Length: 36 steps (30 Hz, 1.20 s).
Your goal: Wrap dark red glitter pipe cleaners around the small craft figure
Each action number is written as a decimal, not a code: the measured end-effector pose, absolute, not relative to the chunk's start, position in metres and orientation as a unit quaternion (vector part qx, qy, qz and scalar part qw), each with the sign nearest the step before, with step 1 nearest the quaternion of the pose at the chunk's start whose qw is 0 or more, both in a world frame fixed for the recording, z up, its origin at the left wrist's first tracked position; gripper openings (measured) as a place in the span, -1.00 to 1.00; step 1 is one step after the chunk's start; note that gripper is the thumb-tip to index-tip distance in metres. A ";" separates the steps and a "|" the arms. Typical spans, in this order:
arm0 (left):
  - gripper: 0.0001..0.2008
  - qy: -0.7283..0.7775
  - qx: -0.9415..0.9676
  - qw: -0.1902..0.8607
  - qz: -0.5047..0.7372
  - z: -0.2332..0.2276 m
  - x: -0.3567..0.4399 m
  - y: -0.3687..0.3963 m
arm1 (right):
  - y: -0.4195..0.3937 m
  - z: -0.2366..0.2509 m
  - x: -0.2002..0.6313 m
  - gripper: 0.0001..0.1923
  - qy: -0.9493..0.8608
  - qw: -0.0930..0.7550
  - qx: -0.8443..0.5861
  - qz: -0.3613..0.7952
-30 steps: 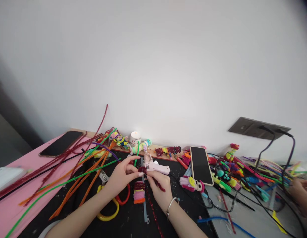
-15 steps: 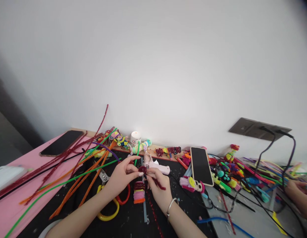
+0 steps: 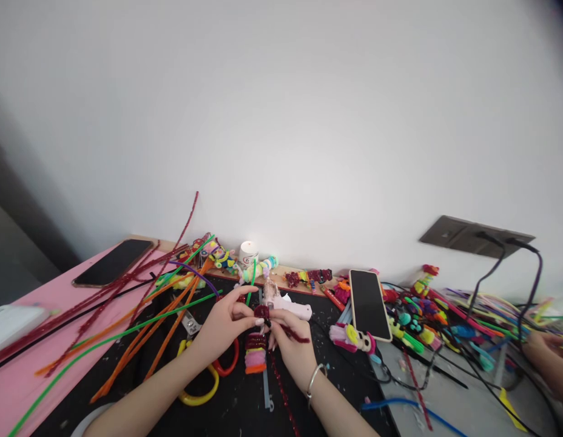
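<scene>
My left hand and my right hand meet at the middle of the black mat, fingertips pinched on a dark red pipe cleaner piece with a black bit on it. From the right hand's fingers a dark red end sticks out to the right. Just below the hands lies a coiled pipe cleaner figure with dark red, pink and orange bands; whether it joins the held piece is hidden. A glue stick and a red tinsel strand lie beside it. Behind the fingers rests a pale glue gun.
Scissors with yellow and red handles lie by my left forearm. Orange pipe cleaners spread leftward, near a dark phone. Right are another phone, a finished figure, cables and another person's hand. A paper cup stands behind.
The dark red end at my right hand has swung slightly outward to the right and up. My right fingers have shifted a little; my left hand stays in place.
</scene>
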<state>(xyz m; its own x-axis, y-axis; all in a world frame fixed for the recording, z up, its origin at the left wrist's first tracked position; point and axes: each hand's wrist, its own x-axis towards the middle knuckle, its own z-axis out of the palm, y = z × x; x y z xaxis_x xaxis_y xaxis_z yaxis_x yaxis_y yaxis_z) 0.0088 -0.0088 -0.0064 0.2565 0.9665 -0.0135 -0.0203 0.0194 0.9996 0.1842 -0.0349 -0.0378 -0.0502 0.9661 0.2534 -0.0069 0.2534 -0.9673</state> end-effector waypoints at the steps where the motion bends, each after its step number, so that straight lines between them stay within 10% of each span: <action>1: -0.43 0.428 0.550 0.572 0.433 -0.006 0.009 -0.009 | -0.034 -0.038 0.184 -0.87 -0.563 0.550 -0.416 0.455; 36: -0.38 0.429 0.594 0.533 0.424 -0.003 0.012 -0.013 | -0.032 -0.032 0.183 -0.83 -0.512 0.538 -0.444 0.501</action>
<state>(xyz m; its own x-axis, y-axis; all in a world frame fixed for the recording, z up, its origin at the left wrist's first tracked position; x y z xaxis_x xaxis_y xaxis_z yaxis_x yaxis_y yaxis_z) 0.0123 -0.0129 -0.0029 0.2730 0.9609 0.0455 0.0581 -0.0637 0.9963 0.1825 -0.0324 -0.0320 -0.0261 0.9941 0.1057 -0.0839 0.1032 -0.9911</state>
